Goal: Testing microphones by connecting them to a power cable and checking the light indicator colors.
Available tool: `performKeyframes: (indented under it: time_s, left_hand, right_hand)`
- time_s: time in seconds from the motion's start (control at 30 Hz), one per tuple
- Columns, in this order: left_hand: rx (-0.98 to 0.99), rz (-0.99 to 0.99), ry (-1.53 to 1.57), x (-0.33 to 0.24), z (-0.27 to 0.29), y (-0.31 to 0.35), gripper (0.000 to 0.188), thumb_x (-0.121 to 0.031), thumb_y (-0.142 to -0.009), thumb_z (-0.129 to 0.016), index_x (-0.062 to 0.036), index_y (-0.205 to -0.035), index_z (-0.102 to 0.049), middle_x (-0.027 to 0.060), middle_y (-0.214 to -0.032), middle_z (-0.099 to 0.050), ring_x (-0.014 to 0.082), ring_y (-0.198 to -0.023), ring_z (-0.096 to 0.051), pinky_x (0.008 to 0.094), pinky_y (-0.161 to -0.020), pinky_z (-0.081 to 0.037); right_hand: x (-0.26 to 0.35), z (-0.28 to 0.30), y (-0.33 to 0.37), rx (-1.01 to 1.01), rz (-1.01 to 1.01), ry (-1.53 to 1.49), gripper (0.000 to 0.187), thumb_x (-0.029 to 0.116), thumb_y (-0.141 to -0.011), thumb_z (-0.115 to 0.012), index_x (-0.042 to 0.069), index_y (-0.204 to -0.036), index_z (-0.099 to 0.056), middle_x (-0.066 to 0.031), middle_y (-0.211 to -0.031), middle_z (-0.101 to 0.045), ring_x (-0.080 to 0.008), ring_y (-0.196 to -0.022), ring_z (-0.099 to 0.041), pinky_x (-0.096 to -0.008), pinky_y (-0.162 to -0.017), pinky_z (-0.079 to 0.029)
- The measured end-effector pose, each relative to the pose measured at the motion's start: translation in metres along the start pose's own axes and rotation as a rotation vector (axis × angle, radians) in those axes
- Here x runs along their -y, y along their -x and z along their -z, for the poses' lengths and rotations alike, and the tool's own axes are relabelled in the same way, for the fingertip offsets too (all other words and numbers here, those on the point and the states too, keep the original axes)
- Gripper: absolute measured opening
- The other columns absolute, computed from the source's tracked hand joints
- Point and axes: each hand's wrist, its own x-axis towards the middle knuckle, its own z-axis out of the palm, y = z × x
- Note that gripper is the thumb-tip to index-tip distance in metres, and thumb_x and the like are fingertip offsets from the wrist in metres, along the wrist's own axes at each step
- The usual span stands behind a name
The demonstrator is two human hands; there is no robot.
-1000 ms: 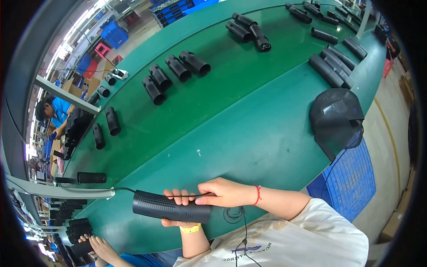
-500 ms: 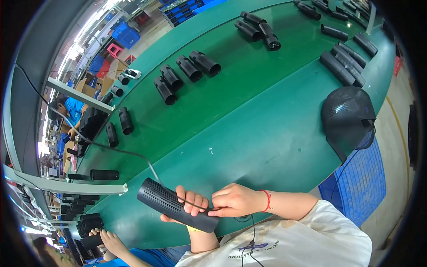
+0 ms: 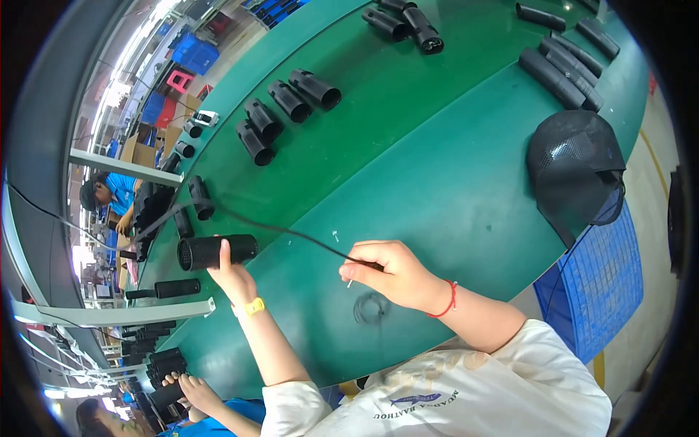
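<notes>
Left grip: left hand (image 3: 227, 271) clamped on black perforated tube (image 3: 216, 251), above the green tabletop (image 3: 437, 189).
Right grip: right hand (image 3: 393, 273) pinched black cord (image 3: 291, 234).
Progress: cord drawn taut from tube; apparently midway.

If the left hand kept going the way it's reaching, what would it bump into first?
The left hand holds a black tube and reaches up the green table. Straight on, it would probably meet the black tube lying just beyond first, though depth is hard to judge.

White short-sleeved shirt, yellow band (image 3: 253, 306), thin red wrist string (image 3: 448, 300).
</notes>
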Motion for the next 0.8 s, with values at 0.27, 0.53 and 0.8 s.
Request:
performKeyframes:
  time_s: [0.27, 0.53, 0.8]
  left_hand:
    - [-0.223, -0.033, -0.523, 0.069, 0.06, -0.081, 0.045, -0.01, -0.074, -0.065, -0.0016, -0.11, -0.041, 0.0124, -0.102, -0.052, 0.0174, -0.08, -0.056, 0.0285, -0.075, -0.045]
    - [-0.349, -0.616, -1.035, 0.053, 0.013, -0.06, 0.059, -0.015, -0.072, -0.066, 0.0006, -0.119, -0.034, 0.019, -0.119, -0.04, 0.0292, -0.103, -0.045, 0.0388, -0.09, -0.035]
    - [0.286, -0.828, -1.175, 0.082, -0.07, -0.059, 0.066, -0.02, -0.071, -0.065, -0.0052, -0.127, -0.032, 0.0233, -0.132, -0.023, 0.039, -0.121, -0.024, 0.0458, -0.099, -0.024]
  right_hand:
    - [-0.01, -0.003, 0.0, 0.005, -0.081, -0.272, 0.005, 0.005, -0.082, -0.055, 0.003, -0.08, -0.059, 0.0025, -0.069, -0.054, -0.0041, -0.058, -0.039, -0.0165, -0.054, -0.033]
    - [-0.008, 0.003, 0.001, -0.052, -0.147, -0.164, 0.008, 0.005, -0.082, -0.054, 0.002, -0.088, -0.058, 0.0002, -0.074, -0.056, -0.0044, -0.062, -0.044, -0.0159, -0.056, -0.035]
    - [-0.009, 0.005, 0.0, -0.076, -0.161, -0.249, 0.012, 0.005, -0.081, -0.054, 0.001, -0.092, -0.056, -0.0021, -0.081, -0.059, -0.0055, -0.067, -0.048, -0.0167, -0.059, -0.038]
